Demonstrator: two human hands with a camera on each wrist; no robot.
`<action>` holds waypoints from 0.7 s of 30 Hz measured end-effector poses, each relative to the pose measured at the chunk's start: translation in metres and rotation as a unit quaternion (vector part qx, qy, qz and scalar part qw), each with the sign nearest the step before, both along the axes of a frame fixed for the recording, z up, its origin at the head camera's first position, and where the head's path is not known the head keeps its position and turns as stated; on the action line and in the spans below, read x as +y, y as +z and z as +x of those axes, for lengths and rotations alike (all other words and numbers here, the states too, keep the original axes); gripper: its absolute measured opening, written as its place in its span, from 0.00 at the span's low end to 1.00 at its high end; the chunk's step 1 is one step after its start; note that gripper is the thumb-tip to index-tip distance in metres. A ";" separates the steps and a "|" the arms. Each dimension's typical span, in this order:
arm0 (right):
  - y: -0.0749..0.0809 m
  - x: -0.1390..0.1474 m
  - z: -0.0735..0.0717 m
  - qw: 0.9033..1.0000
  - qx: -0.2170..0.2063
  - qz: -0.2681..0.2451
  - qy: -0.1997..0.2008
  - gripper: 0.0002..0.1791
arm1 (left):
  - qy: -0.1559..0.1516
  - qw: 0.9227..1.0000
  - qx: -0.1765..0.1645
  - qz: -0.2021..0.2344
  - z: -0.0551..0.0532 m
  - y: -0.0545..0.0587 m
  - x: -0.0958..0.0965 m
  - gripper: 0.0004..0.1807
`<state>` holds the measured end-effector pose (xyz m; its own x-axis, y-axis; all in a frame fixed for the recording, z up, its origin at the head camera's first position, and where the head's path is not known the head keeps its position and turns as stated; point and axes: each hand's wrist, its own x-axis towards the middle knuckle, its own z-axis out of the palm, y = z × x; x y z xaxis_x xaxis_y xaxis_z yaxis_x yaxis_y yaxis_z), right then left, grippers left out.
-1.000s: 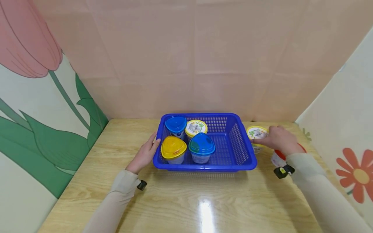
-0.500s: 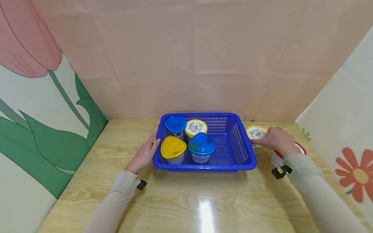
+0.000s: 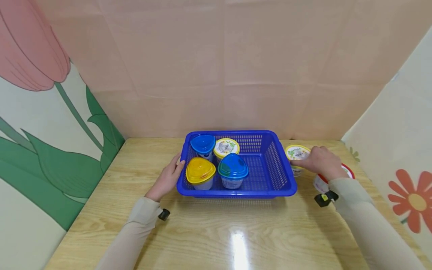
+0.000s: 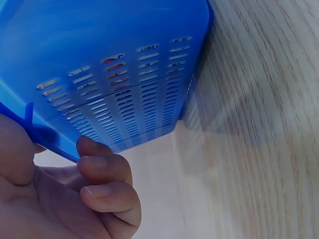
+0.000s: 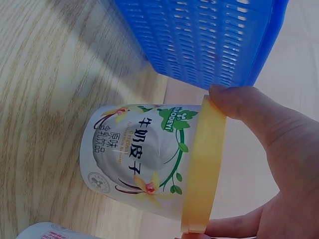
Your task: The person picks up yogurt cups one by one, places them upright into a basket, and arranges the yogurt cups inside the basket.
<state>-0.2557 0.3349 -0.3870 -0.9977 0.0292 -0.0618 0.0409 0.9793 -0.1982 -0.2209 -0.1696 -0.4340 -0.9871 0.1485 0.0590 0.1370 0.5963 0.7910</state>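
My left hand [image 3: 167, 179] grips the left rim of a blue perforated plastic basket [image 3: 236, 193]; in the left wrist view its thumb is over the rim and its fingers curl below. To the right of the basket, my right hand [image 3: 322, 162] pinches the yellow lid of a white printed tub [image 5: 134, 159] between thumb and fingers. That tub stands upright near the basket's right side. Partly covered by the right wrist is a red-rimmed tub [image 3: 320, 184]. Inside the basket's left half are tubs with a yellow lid [image 3: 200, 170], blue lids [image 3: 233, 167] and a white yellow-rimmed lid [image 3: 227, 148].
A wooden tabletop [image 3: 202, 236] lies under everything and meets a pinkish wall covering [image 3: 222, 75] at the back. Side walls with painted flowers flank the table on the left and right. The basket's right half shows its bare mesh floor.
The right wrist has shifted slightly left, showing more of the red-rimmed tub's lid. The right hand stays at the yellow-lidded tub, and the left hand and basket look nearly unmoved.
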 end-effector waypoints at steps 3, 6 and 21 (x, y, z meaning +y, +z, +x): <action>0.000 0.001 0.001 1.000 0.005 0.002 -0.001 0.56 | 0.002 1.000 0.006 -0.004 0.000 0.001 0.001 0.31; 0.001 0.003 0.001 1.000 0.014 0.000 0.000 0.54 | 0.004 1.000 0.017 -0.009 0.000 0.001 0.002 0.31; 0.003 0.005 0.001 1.000 0.024 0.002 -0.019 0.56 | 0.003 0.999 0.042 -0.011 -0.003 0.000 0.002 0.28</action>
